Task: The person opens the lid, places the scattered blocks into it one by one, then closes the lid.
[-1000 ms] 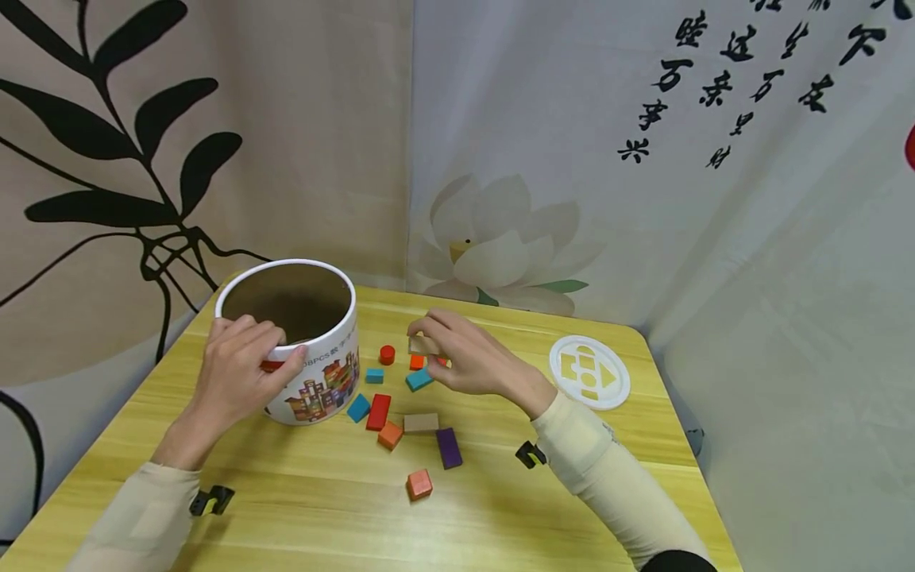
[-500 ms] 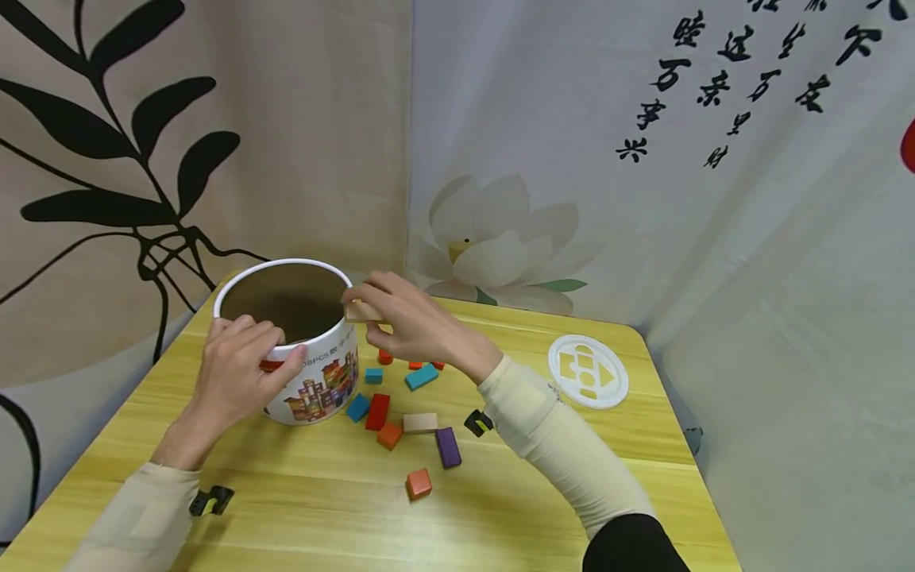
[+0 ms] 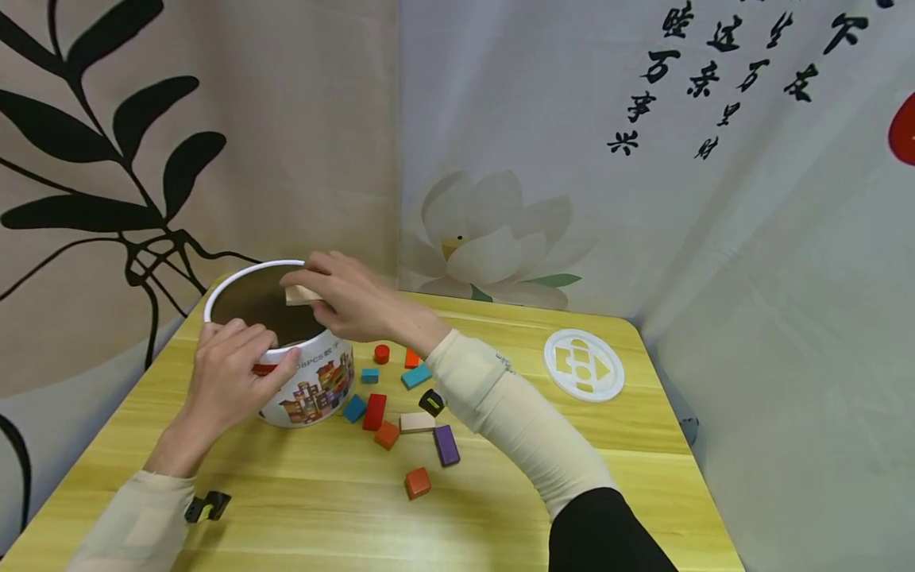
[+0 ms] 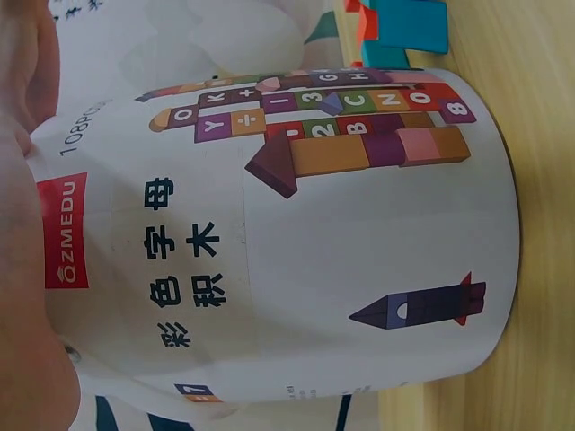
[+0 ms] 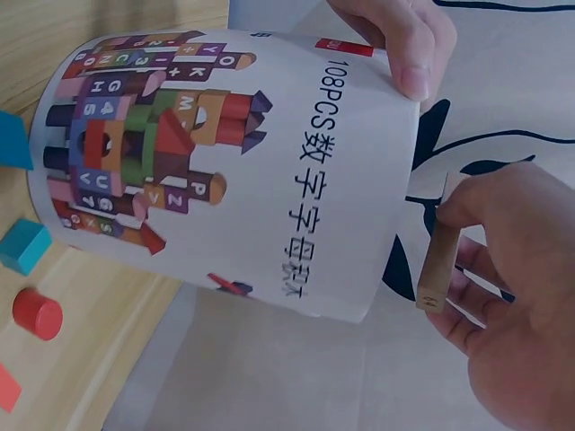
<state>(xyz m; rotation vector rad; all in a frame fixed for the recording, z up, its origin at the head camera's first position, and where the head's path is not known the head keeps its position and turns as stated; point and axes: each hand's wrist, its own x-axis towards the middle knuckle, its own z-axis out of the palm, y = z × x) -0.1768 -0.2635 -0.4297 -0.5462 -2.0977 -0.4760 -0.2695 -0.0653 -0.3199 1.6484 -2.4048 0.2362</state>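
A white printed bucket [image 3: 314,381] stands open-topped at the left of the table. My left hand [image 3: 239,365] grips its near rim, fingers over the edge and thumb outside. Above the bucket's mouth my right hand [image 3: 350,300] pinches a pale wooden block [image 3: 302,295] between thumb and fingers. In the right wrist view that wooden block [image 5: 438,260] is a flat bar with a small mark on its end, held just beyond the rim. Beside the bucket lie a red block [image 3: 375,412], a blue block [image 3: 354,408] and a red cylinder [image 3: 382,353].
Several more blocks lie on the wooden table [image 3: 322,508], among them a purple block [image 3: 446,446], a beige block [image 3: 418,423] and an orange-red cube [image 3: 418,482]. A white round lid [image 3: 584,365] with shaped cut-outs lies at the right. A printed curtain hangs behind.
My right hand has carried the pale wooden block left from among the loose blocks to above the bucket's mouth. My left hand keeps its grip on the rim. The head view has shifted slightly.
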